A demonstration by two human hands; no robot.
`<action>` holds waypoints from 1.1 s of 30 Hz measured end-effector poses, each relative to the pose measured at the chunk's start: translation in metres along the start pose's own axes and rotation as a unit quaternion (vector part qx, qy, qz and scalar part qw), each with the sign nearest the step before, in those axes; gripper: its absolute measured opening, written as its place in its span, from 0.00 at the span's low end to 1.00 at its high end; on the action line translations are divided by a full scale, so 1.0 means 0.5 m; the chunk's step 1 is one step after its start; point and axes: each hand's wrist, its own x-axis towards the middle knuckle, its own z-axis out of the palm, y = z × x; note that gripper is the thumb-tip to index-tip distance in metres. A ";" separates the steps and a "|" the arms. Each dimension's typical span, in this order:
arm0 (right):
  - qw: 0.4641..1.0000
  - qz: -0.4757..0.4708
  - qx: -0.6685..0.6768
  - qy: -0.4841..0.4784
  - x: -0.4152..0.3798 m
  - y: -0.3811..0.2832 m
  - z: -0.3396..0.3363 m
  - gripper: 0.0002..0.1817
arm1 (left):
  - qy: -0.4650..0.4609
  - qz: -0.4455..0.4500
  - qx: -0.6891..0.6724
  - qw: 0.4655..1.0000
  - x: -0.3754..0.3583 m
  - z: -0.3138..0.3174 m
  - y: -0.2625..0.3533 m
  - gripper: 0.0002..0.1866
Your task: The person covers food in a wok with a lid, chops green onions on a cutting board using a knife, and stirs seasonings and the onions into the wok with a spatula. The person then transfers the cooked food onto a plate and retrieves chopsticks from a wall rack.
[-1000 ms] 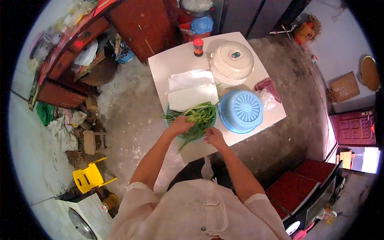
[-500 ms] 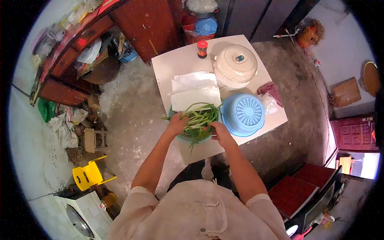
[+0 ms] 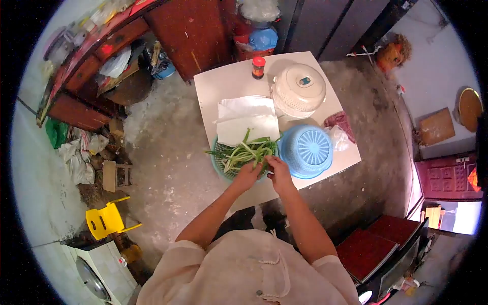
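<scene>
Long leafy green stalks, which look like scallions or garlic greens point(image 3: 247, 151), lie loosely in a green mesh basket point(image 3: 218, 161) at the near side of the table. My left hand point(image 3: 248, 176) reaches over the basket's near rim, its fingers closed on the stalks at their right end. Close against it, my right hand point(image 3: 278, 170) has its fingers curled and pinched at the same end of the bunch. Exactly which stalks each hand grips is partly hidden by the fingers. An upturned blue plastic basket point(image 3: 311, 147) stands just right of my right hand.
Folded white paper point(image 3: 247, 119) lies behind the greens on the table point(image 3: 216, 84). A cream lidded pot or cooker point(image 3: 299, 91), a red-capped jar point(image 3: 258, 67), a dark red cloth point(image 3: 341, 124) and a clear plastic bag point(image 3: 340, 138) share the tabletop. A yellow chair point(image 3: 108, 219) stands left.
My left hand has moved right and nearer to me, from the left end of the greens to beside my right hand. The stalks have shifted and now lie more spread across the basket.
</scene>
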 end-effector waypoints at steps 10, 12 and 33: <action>0.999 -0.003 0.038 -0.019 0.061 0.088 -0.006 0.09 | 0.083 0.206 0.326 0.919 -0.080 -0.005 0.042 0.07; 0.996 0.036 0.083 0.015 0.054 0.077 -0.007 0.07 | 0.051 0.242 0.362 0.899 -0.099 -0.014 0.056 0.07; 0.992 0.041 -0.118 0.012 0.173 0.233 -0.098 0.24 | 0.117 0.241 -0.242 0.933 -0.098 -0.161 0.360 0.22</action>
